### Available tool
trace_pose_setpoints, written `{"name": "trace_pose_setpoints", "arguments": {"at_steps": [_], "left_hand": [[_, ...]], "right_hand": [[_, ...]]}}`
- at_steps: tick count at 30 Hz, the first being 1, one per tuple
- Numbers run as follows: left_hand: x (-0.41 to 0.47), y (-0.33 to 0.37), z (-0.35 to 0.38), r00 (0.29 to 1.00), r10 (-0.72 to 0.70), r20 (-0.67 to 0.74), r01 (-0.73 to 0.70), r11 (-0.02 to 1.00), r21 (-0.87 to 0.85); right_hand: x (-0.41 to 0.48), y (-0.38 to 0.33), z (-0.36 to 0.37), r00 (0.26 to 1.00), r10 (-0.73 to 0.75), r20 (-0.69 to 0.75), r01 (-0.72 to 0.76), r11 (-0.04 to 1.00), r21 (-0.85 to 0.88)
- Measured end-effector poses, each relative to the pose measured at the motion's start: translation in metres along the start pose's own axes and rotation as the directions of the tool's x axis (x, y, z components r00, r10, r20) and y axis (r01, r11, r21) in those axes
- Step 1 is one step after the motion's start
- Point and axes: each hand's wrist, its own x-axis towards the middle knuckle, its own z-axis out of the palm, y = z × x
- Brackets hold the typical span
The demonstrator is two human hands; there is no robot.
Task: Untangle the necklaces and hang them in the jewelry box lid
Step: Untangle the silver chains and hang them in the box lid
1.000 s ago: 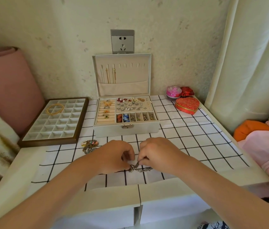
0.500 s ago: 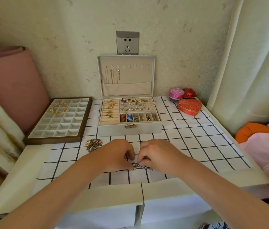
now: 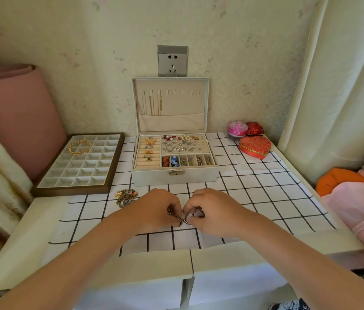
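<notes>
Two hands meet over the checked cloth (image 3: 266, 198) in the single head view, both pinching one dark metal necklace (image 3: 180, 218) just above it. The left hand (image 3: 154, 209) curls its fingers round one end of the tangle, the right hand (image 3: 212, 211) nips the other, and the chain bridges the small gap between them.

I judge the untangling step to be in hand, with hanging not yet begun for this piece. The next move calls for teasing the links apart gently rather than tugging, then carrying the necklace to the open jewelry box lid (image 3: 183, 104), which stands upright behind. A few hung chains (image 3: 155, 106) occupy its left hooks, and the hooks to the right are free. Another tangled heap (image 3: 126, 198) lies left of the hands.

No brand or label can be read, and the white letters at the bottom right corner are cut off.
</notes>
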Motion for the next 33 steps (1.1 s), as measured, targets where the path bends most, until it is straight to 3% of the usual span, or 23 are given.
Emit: {"name": "trace_pose_setpoints", "arguments": {"at_steps": [7,13,16,18,23,29,31,33], "left_hand": [[0.001,0.0,-0.009,1.0,0.002,-0.023,-0.006,0.983,-0.185],[-0.005,-0.003,-0.025,0.998,-0.017,-0.059,-0.014,0.868,-0.497],[-0.008,-0.003,-0.03,0.998,-0.023,-0.058,-0.013,0.831,-0.556],[-0.007,-0.004,-0.03,0.997,-0.037,-0.069,-0.005,0.847,-0.532],[-0.009,-0.007,-0.027,0.996,-0.034,-0.088,-0.007,0.903,-0.431],[-0.013,-0.006,-0.025,0.992,-0.093,-0.09,0.052,0.924,-0.379],[-0.014,-0.007,-0.024,0.992,-0.099,-0.082,0.071,0.952,-0.296],[-0.014,-0.009,-0.024,0.991,-0.112,-0.075,0.095,0.975,-0.203]], "right_hand": [[0.004,-0.005,-0.002,0.996,0.063,0.056,-0.072,0.982,0.175],[0.009,-0.004,-0.018,0.979,0.194,0.063,-0.199,0.844,0.499],[0.011,-0.004,-0.028,0.972,0.233,0.009,-0.195,0.791,0.58],[0.011,-0.006,-0.034,0.968,0.253,-0.003,-0.193,0.748,0.635],[0.015,-0.009,-0.042,0.946,0.323,-0.016,-0.161,0.513,0.843],[0.018,-0.013,-0.054,0.899,0.428,-0.092,-0.057,0.322,0.945],[0.016,-0.011,-0.06,0.892,0.436,-0.124,-0.034,0.337,0.941],[0.015,-0.007,-0.067,0.876,0.427,-0.224,-0.016,0.49,0.871]]}}
